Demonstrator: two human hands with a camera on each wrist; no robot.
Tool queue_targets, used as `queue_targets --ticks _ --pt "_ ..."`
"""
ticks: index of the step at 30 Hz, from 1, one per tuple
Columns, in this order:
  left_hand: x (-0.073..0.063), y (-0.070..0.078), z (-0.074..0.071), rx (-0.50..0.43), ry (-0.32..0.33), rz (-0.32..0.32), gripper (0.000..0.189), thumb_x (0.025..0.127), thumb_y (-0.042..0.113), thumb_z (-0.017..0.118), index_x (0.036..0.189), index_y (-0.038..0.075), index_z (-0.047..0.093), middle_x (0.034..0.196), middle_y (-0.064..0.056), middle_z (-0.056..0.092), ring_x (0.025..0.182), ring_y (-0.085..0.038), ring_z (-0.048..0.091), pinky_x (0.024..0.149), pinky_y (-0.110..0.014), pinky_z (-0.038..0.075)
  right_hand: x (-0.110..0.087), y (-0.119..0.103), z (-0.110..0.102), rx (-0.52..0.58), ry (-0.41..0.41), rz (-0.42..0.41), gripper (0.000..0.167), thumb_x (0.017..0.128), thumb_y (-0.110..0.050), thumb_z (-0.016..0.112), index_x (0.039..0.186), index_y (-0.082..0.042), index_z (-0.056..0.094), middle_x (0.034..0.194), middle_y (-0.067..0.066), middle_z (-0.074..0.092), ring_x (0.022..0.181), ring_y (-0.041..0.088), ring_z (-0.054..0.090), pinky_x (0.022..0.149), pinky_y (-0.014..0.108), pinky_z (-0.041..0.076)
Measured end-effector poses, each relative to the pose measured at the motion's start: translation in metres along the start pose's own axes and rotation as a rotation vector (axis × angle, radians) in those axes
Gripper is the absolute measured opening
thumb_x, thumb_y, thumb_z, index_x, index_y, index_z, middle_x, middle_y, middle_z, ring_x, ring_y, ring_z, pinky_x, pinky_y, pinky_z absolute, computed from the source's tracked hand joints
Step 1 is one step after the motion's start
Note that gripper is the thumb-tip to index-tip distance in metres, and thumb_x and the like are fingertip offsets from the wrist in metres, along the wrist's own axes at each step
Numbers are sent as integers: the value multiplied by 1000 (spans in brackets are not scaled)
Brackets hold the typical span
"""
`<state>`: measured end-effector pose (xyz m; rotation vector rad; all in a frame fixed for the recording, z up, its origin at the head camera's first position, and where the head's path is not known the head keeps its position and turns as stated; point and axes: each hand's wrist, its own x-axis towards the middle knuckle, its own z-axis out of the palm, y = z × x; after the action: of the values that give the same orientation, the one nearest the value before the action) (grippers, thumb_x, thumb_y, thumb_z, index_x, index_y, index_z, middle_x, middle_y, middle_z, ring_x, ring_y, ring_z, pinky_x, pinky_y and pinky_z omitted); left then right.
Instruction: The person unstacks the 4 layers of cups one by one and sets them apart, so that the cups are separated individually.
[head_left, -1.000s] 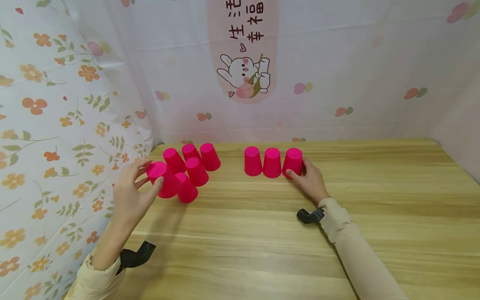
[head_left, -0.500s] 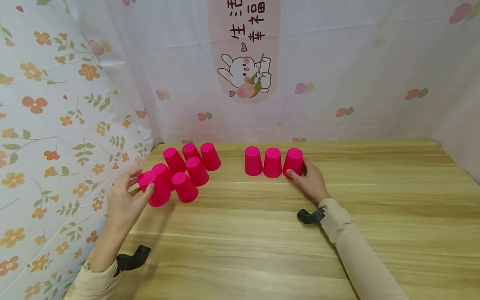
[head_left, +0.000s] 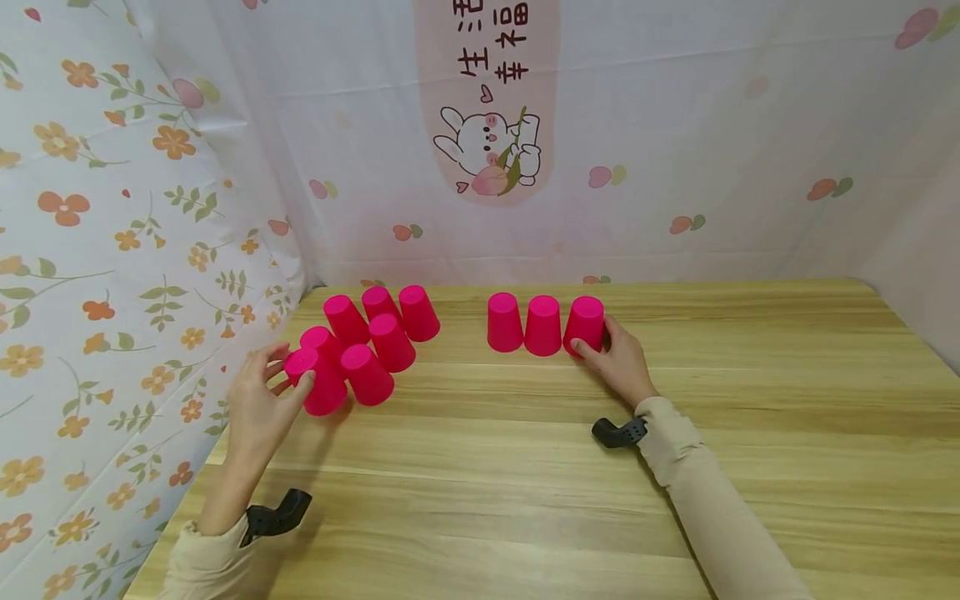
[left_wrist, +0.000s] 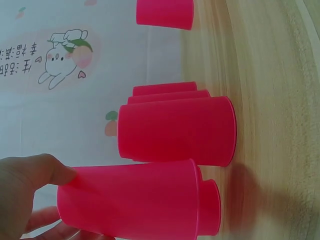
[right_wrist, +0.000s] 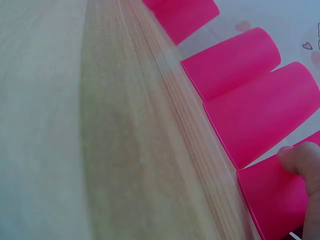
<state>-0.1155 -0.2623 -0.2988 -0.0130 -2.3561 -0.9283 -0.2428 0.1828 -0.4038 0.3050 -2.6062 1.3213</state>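
Observation:
My left hand [head_left: 262,400] grips an upside-down pink cup [head_left: 324,392] near its closed end, thumb on one side and fingers on the other. That cup hangs a little above the table at the near left of a cluster of several similar upside-down cups. Close by stand one cup [head_left: 367,375] to its right and another [head_left: 318,335] behind it, partly covered. On the right, my right hand [head_left: 619,364] holds the rightmost cup [head_left: 585,323] of a row of three, its thumb pressing the near side. Beside it are a middle cup [right_wrist: 265,110] and a left cup [right_wrist: 235,62].
Both groups stand on a wood-grain table [head_left: 480,483], with a gap between them. A white printed cloth [head_left: 637,108] hangs behind the table's back edge, and a floral cloth [head_left: 112,275] lines the left side. Black wrist devices [head_left: 277,514] sit on both sleeves.
The left hand has brought its cup nearer and slightly left, uncovering the cup behind it, then a little back to the right. My right hand stays on its cup.

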Motion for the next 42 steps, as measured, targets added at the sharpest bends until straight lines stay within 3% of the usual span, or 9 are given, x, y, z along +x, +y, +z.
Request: queue_targets --ticks 4,8,14,18,23,35,42 --pt "0 -2 2 -5 -5 -15 45 75 -4 71 114 -11 52 105 -22 56 92 -41 61 67 -6 43 0 0 0 6 -2 7 54 86 -35 65 121 1 48 110 20 59 96 33 56 82 46 45" --pt "0 -4 5 -3 -20 -27 46 74 -4 72 114 -10 52 104 -23 57 92 -41 61 67 -21 49 0 1 0 13 4 9 52 85 -35 65 120 0 49 109 19 59 95 32 56 81 45 46" --pt "-2 -6 8 -22 -47 -95 57 73 -2 76 120 -10 44 106 -25 56 96 -42 60 71 -40 49 0 0 0 18 4 6 51 85 -35 66 119 0 49 108 18 60 93 31 56 79 44 46" --pt "-3 -9 12 -25 -56 -116 60 73 -3 76 121 -9 41 107 -25 55 97 -42 59 72 -44 49 0 1 1 20 5 6 52 85 -35 66 120 0 49 109 19 59 95 32 56 81 45 46" --pt "-3 -12 17 -7 -41 -86 58 71 -5 76 118 -11 42 105 -27 55 94 -43 59 70 -46 50 1 3 2 19 9 -2 53 85 -36 65 120 0 49 109 18 60 94 31 56 80 44 46" --pt "-4 -11 34 -13 -35 -97 44 75 -3 74 107 -12 44 102 -23 54 99 -42 58 68 -40 50 1 1 -1 12 1 5 53 85 -35 65 120 1 49 109 20 60 95 32 56 81 45 45" --pt "-2 -8 45 17 -34 -51 39 75 -3 74 100 -10 44 96 -22 51 100 -42 57 69 -48 53 1 1 0 17 6 6 52 85 -35 66 119 0 49 108 18 60 93 31 56 80 43 45"
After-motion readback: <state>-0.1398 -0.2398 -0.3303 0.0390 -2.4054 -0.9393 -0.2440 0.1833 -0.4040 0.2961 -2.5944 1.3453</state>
